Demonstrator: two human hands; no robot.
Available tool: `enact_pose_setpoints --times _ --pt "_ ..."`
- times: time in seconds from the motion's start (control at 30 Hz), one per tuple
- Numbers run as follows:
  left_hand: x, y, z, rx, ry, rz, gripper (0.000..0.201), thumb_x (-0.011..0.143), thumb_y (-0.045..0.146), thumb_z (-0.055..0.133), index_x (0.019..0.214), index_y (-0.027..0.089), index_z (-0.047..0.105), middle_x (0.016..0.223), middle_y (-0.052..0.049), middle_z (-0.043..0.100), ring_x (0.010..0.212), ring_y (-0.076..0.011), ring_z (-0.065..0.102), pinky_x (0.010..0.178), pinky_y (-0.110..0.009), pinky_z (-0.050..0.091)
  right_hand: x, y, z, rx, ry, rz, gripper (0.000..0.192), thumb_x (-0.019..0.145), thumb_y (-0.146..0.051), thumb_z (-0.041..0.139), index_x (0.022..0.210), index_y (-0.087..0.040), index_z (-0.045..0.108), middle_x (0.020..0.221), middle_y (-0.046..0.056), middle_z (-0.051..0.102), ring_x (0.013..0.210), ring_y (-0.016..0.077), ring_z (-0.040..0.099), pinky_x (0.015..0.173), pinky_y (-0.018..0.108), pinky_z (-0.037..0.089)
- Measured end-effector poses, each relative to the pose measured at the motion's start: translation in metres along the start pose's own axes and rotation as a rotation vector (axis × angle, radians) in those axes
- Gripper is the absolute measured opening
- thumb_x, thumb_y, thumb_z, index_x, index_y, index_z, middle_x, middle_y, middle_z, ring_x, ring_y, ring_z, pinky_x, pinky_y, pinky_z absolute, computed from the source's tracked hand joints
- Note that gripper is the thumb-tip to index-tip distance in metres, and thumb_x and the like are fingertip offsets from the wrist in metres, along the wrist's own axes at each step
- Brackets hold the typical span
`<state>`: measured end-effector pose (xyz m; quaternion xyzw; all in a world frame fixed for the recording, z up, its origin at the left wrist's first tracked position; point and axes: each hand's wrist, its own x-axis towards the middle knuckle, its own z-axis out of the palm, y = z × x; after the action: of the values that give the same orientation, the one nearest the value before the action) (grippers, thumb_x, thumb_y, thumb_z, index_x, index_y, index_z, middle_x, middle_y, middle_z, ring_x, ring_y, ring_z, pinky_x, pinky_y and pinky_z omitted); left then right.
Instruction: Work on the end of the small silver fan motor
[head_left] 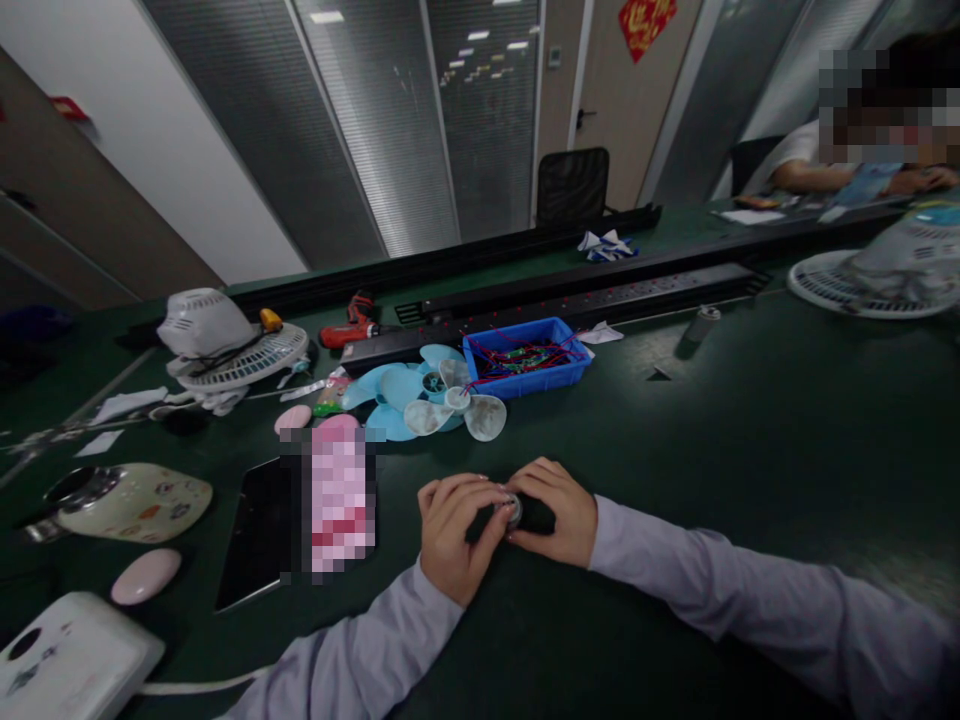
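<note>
Both my hands meet low in the middle of the dark green table [750, 430], closed around one small dark part with a shiny metal end [514, 510]. My left hand [454, 525] pinches the metal end with its fingertips. My right hand [555, 510] wraps the dark body of the part from the right side. Most of the part is hidden under my fingers. Just beyond my hands lie light blue fan blades [397, 400] and a pale translucent fan blade [469, 408].
A blue bin [525, 362] of wired parts sits behind the blades. At left are a white fan housing [217, 345], a red screwdriver [349, 325], a dark tablet [259, 535], pink oval pieces [146, 575] and a white box [67, 660]. Another fan grille [862, 285] and a seated person are at far right.
</note>
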<state>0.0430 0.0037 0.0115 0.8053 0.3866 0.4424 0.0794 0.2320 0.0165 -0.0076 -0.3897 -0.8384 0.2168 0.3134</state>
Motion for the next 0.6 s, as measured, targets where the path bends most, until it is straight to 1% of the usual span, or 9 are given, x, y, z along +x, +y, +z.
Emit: enact_pose_setpoints --times 0.13,0.23,0.37,0.6 --pt "0.0 0.0005 0.0008 -0.047 0.012 0.029 0.017 0.079 0.013 0.065 0.093 0.022 0.062 0.091 -0.002 0.072 0.095 -0.0219 0.06 0.086 -0.04 0.037 0.0004 0.0002 0.0005 -0.002 0.009 -0.005 0.038 0.07 -0.033 0.072 0.103 -0.018 0.059 0.098 0.006 0.063 0.091 0.0221 0.054 0.081 0.038 0.043" --pt "-0.0002 0.0001 0.0007 -0.065 0.004 0.022 0.016 0.08 0.012 0.062 0.092 0.021 0.063 0.092 -0.003 0.071 0.095 -0.0219 0.059 0.085 -0.04 0.039 0.0008 -0.0006 0.0004 -0.006 0.019 -0.005 0.038 0.07 -0.033 0.071 0.103 -0.018 0.059 0.098 0.006 0.062 0.092 0.0218 0.054 0.081 0.038 0.043" --pt "0.0007 -0.001 0.0003 -0.058 -0.004 0.006 0.015 0.081 0.011 0.06 0.092 0.021 0.064 0.092 -0.004 0.071 0.096 -0.0223 0.058 0.084 -0.04 0.04 0.0003 -0.002 -0.0002 -0.005 0.021 -0.005 0.036 0.07 -0.035 0.071 0.101 -0.019 0.059 0.097 0.006 0.063 0.091 0.0221 0.054 0.08 0.038 0.042" --pt "0.0015 -0.0011 0.0023 -0.021 0.017 0.065 0.017 0.08 0.013 0.063 0.093 0.022 0.065 0.091 -0.002 0.072 0.095 -0.0222 0.058 0.085 -0.04 0.04 0.0002 -0.0007 0.0008 0.004 0.018 -0.009 0.036 0.07 -0.032 0.071 0.102 -0.019 0.059 0.096 0.006 0.063 0.09 0.0222 0.054 0.08 0.038 0.042"
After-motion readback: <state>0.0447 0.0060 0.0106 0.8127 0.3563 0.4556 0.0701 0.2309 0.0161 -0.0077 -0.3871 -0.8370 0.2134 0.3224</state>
